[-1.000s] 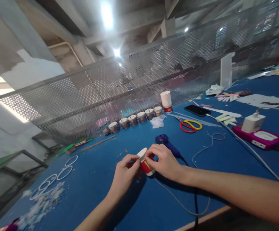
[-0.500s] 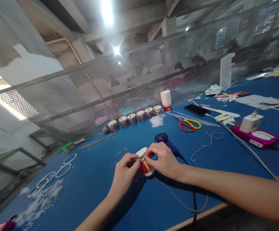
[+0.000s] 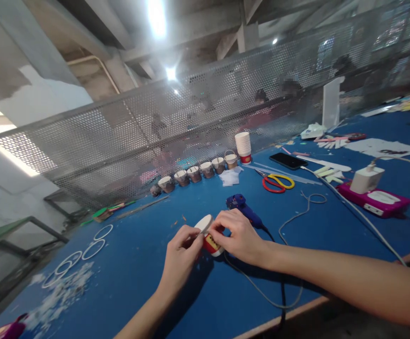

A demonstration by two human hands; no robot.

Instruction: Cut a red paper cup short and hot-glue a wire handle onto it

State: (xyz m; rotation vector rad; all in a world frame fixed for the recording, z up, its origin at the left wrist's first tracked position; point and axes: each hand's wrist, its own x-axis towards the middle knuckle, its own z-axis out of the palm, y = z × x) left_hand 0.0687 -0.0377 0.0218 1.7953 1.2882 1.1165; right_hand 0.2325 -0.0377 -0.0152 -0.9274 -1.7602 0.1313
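At lower centre of the frame, the left hand and right hand each clamp their grip on a tilted paper cup above the blue table, just beside a glue gun.

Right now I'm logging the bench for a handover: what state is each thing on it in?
paper cup: tipped on its side, gripped by both hands
left hand: fingers closed on the cup
right hand: fingers closed on the cup
glue gun: lying down, cord attached
scissors: lying flat, blades shut
phone: screen dark
cup stack: upright, nested
charger: cable plugged in
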